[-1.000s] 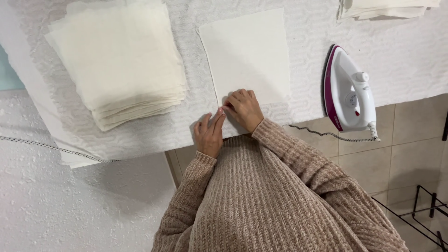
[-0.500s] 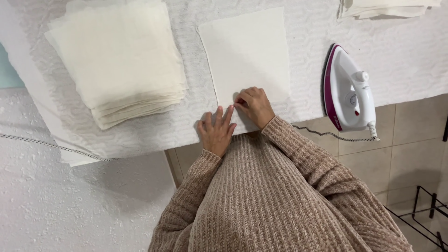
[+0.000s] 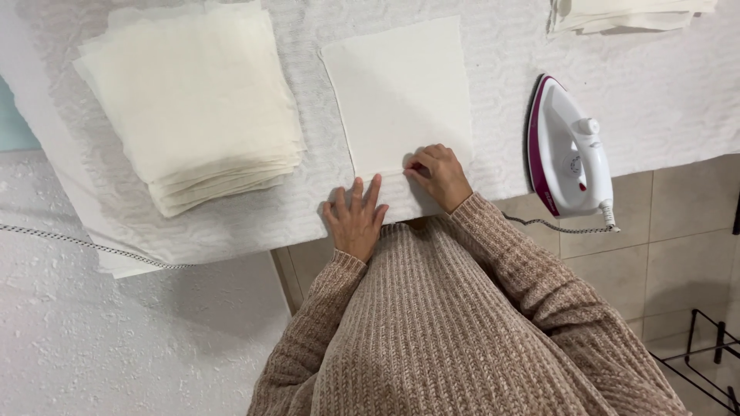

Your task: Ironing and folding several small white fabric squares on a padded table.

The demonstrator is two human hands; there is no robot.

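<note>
At frame centre, the left hand (image 3: 356, 218) lay flat, fingers spread, beside the cream cloth's (image 3: 401, 92) near edge. The right hand (image 3: 439, 173) pinched that edge, fingers together; an iron (image 3: 570, 150) stood right

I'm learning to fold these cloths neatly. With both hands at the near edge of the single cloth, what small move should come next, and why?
Probably slide the right hand along the near edge of the cloth to flatten it: its fingers pinch there, while the left hand lies flat, pinning the near edge.
</note>
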